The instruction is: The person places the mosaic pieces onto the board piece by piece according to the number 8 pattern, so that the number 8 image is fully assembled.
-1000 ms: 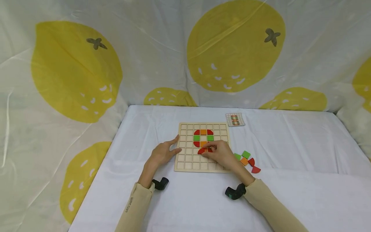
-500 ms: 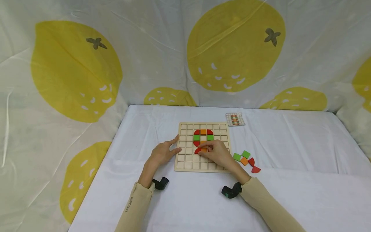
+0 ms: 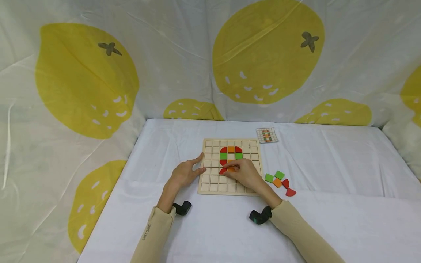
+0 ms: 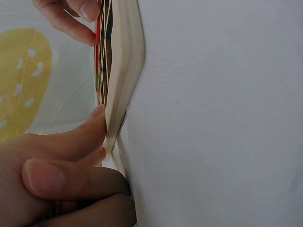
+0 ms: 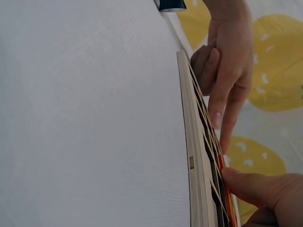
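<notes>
A square wooden grid board [image 3: 210,180] lies on the white table. My left hand [image 3: 184,174] rests at its left edge, thumb and index finger spread and touching the rim. A ring of red, orange and green tiles fills several cells, with a green square tile [image 3: 223,156] on its left side. Over the board's middle, my right hand [image 3: 245,173] pinches a red quarter-circle tile [image 3: 222,171] between thumb and index finger, just below the ring. An orange square tile [image 3: 231,169] shows partly under those fingers. In the right wrist view, the right thumb [image 5: 251,187] presses at the red tile.
Loose tiles lie right of the board: a green tile [image 3: 279,175], an orange tile [image 3: 277,183], a red quarter-circle [image 3: 290,192] and others. A small pattern card [image 3: 266,135] lies behind the board's right corner. Lemon-print cloth [image 3: 184,54] hangs behind the table.
My right hand has slid left across the board, bringing the red quarter-circle tile left with it. The orange tile below the ring has come into view. My left hand has stayed put.
</notes>
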The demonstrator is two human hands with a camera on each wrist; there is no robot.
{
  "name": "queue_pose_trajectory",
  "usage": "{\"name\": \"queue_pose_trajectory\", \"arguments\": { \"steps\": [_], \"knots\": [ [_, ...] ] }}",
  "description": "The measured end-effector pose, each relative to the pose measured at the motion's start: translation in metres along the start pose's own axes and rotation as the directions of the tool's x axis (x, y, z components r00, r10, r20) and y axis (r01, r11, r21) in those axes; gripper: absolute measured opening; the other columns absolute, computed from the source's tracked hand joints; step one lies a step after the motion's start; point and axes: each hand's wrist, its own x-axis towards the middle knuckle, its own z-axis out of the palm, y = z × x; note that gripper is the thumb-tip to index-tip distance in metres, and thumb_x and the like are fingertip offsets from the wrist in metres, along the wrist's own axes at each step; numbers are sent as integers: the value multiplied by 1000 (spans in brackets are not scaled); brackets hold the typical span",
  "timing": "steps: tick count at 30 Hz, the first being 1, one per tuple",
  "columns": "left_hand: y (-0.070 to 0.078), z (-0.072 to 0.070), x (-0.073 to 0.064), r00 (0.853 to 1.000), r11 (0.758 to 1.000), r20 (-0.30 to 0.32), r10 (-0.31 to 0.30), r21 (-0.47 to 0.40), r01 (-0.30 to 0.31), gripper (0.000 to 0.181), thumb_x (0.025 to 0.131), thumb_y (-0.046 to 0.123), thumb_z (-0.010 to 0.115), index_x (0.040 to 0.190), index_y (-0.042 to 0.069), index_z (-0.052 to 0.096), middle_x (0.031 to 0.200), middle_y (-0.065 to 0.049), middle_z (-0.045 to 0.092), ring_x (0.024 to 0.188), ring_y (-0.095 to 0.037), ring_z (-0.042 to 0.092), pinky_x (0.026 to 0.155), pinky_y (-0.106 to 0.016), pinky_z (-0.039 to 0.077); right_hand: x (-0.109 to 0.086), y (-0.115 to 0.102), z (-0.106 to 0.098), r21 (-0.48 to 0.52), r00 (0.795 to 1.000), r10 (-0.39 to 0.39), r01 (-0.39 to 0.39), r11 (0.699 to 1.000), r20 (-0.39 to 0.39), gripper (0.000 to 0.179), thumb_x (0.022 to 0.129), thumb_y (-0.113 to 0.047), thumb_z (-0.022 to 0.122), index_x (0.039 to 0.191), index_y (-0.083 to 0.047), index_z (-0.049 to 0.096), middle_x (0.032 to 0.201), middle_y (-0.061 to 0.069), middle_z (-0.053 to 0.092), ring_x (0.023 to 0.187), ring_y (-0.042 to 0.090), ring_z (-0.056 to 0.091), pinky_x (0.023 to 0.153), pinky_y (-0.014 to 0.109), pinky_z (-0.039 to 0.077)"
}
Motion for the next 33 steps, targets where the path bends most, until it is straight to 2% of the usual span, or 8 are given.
{"name": "queue_pose_trajectory", "arguments": {
  "steps": [14,19,25,33],
  "knots": [
    [4,0,1,1000,1000,0,-14,-9,14,69,102,41,64,162,27,33,160,-16,45,147,-40,45,112,-57,45,-3,0,-3,3,999,31,-31,1000,-25,24,86,-22,86,107,-11,83,55,-5,43,52,11,38,49,20,23],
    [3,1,1,1000,1000,2,-18,-12,18,69,102,42,64,162,27,33,161,-16,45,148,-39,45,112,-57,45,-7,3,-7,61,999,41,-39,997,-36,23,87,-22,86,107,-12,83,55,-5,41,52,11,37,49,20,22],
    [2,0,0,1000,1000,5,-14,-11,15,69,102,41,64,162,26,32,161,-15,44,148,-39,45,111,-57,46,-17,9,-22,116,996,64,-58,992,-55,24,87,-23,86,109,-13,83,53,-6,35,50,9,31,49,21,21],
    [1,-1,-2,1000,1000,4,-12,-11,12,69,102,41,64,162,27,33,161,-16,45,148,-40,45,111,-57,46,-40,27,-58,94,983,153,-144,985,-97,24,89,-24,83,110,-12,82,57,-5,31,51,10,30,48,22,22]
  ]
}}
